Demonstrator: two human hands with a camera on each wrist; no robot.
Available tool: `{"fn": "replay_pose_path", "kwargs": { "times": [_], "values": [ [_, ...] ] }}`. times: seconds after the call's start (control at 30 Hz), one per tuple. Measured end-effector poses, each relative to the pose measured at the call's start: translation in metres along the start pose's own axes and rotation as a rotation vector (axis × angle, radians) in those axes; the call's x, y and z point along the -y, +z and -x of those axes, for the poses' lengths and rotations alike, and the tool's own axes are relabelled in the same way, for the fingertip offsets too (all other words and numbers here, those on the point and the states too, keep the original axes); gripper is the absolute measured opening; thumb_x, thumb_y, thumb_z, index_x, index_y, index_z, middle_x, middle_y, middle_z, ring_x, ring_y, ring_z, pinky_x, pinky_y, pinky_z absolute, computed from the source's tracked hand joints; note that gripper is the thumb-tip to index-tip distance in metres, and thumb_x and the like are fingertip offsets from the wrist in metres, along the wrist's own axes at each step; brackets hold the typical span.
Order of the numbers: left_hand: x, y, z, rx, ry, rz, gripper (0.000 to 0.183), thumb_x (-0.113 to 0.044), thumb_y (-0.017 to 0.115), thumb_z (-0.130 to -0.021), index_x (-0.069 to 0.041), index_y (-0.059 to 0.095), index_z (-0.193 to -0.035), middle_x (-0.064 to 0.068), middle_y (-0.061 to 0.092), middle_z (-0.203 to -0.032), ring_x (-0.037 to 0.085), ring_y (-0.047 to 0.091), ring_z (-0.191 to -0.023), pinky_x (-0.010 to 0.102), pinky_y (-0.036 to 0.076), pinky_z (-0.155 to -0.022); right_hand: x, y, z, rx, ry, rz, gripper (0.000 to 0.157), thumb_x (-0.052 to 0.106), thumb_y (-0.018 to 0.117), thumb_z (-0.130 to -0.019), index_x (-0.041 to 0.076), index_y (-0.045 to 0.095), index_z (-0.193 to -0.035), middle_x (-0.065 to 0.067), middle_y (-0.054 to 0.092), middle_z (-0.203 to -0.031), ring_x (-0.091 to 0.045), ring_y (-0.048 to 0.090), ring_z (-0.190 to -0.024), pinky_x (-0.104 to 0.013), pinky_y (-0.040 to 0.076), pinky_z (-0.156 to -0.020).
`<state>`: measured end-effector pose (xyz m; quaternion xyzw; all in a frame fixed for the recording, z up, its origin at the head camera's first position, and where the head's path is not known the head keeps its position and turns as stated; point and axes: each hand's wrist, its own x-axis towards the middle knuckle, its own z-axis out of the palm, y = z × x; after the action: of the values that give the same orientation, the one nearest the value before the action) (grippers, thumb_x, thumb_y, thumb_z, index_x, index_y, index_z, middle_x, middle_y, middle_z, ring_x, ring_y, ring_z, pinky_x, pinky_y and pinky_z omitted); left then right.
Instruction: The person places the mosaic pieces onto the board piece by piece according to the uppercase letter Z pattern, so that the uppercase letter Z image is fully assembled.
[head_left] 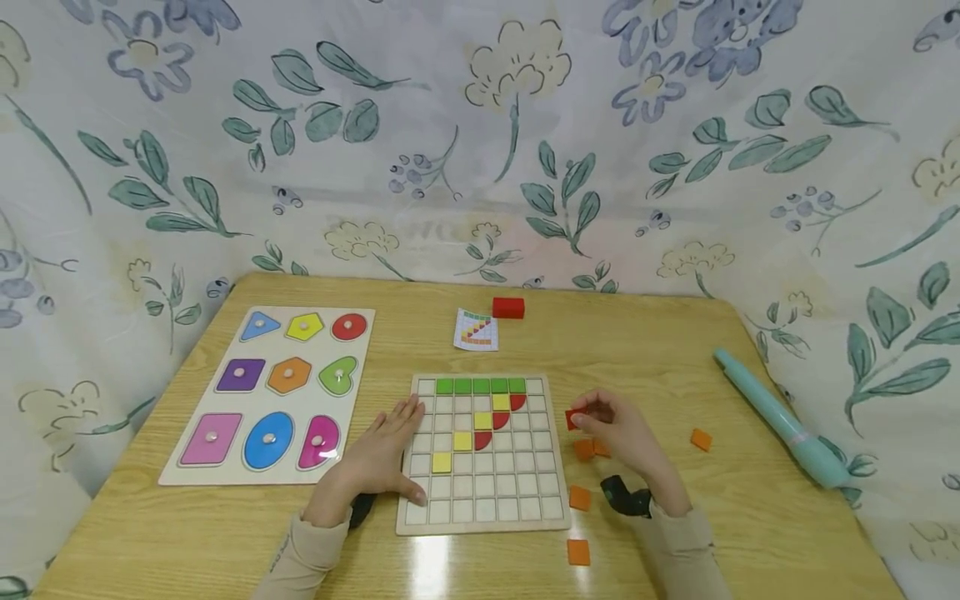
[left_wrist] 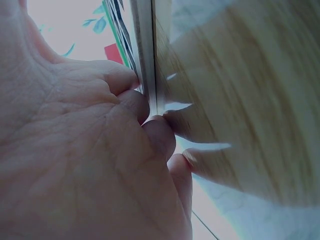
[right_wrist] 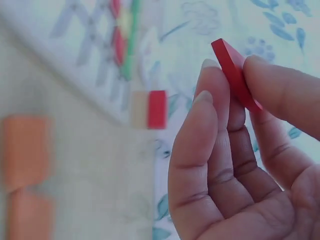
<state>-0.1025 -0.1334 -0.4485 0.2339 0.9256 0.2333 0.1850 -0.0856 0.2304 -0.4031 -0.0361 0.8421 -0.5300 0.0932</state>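
Observation:
Between thumb and fingers my right hand (head_left: 621, 435) pinches a thin red tile (right_wrist: 234, 72), raised just right of the wooden grid board (head_left: 564, 500). The tile's full outline is partly covered by the fingers. My left hand (head_left: 378, 454) rests on the board's left edge, fingers extended and thumb spread toward the lower left corner. On the board lie a row of green squares (head_left: 481, 386), a diagonal of yellow squares (head_left: 462, 441) and red quarter-round pieces (head_left: 483, 440) beside the upper yellow ones. Below the right hand are orange square tiles (head_left: 583, 450).
Behind the board lie a pattern card (head_left: 476, 330) and a red block (head_left: 508, 308). A shape puzzle board (head_left: 281, 442) with knobs occupies the left. More orange tiles (head_left: 578, 552) lie at the right, near a long turquoise object (head_left: 780, 421). Floral cloth (head_left: 420, 217) hangs behind the table.

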Motion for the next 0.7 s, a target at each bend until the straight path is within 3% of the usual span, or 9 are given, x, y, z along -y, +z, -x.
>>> {"fn": "replay_pose_path", "kwargs": {
  "times": [0.17, 0.33, 0.5, 0.7],
  "values": [
    [0.001, 0.001, 0.0, -0.011, 0.0, 0.014, 0.13, -0.049, 0.089, -0.057, 0.003, 0.018, -0.153, 0.021, 0.011, -0.162, 0.041, 0.009, -0.15, 0.06, 0.009, -0.121, 0.012, 0.01, -0.02, -0.039, 0.042, -0.067, 0.027, 0.009, 0.063, -0.093, -0.008, 0.059, -0.114, -0.016, 0.066, -0.102, -0.018, 0.065, -0.086, -0.029, 0.057, -0.078],
    [0.001, 0.001, -0.001, 0.0, 0.001, 0.022, 0.13, -0.049, 0.088, -0.057, 0.003, 0.017, -0.153, 0.02, 0.01, -0.162, 0.04, 0.008, -0.15, 0.059, 0.008, -0.121, 0.007, 0.028, -0.029, -0.026, 0.12, -0.127, 0.03, 0.009, 0.065, -0.092, -0.008, 0.059, -0.116, -0.008, 0.069, -0.098, -0.009, 0.062, -0.081, -0.025, 0.055, -0.073],
    [0.001, 0.0, -0.001, 0.001, 0.005, 0.006, 0.13, -0.05, 0.088, -0.058, 0.003, 0.016, -0.153, 0.021, 0.01, -0.162, 0.04, 0.008, -0.15, 0.059, 0.009, -0.121, 0.0, 0.044, -0.034, -0.029, 0.203, -0.198, 0.027, 0.009, 0.065, -0.092, -0.005, 0.06, -0.114, 0.002, 0.069, -0.09, -0.008, 0.059, -0.078, -0.023, 0.052, -0.067],
    [0.001, 0.0, -0.001, 0.006, 0.001, -0.003, 0.13, -0.051, 0.087, -0.058, 0.004, 0.016, -0.153, 0.021, 0.01, -0.162, 0.04, 0.008, -0.15, 0.059, 0.01, -0.121, 0.0, 0.056, -0.034, -0.016, 0.199, -0.289, 0.024, 0.007, 0.064, -0.092, -0.006, 0.062, -0.111, 0.003, 0.071, -0.087, -0.008, 0.065, -0.073, -0.022, 0.055, -0.066]
  ]
}}
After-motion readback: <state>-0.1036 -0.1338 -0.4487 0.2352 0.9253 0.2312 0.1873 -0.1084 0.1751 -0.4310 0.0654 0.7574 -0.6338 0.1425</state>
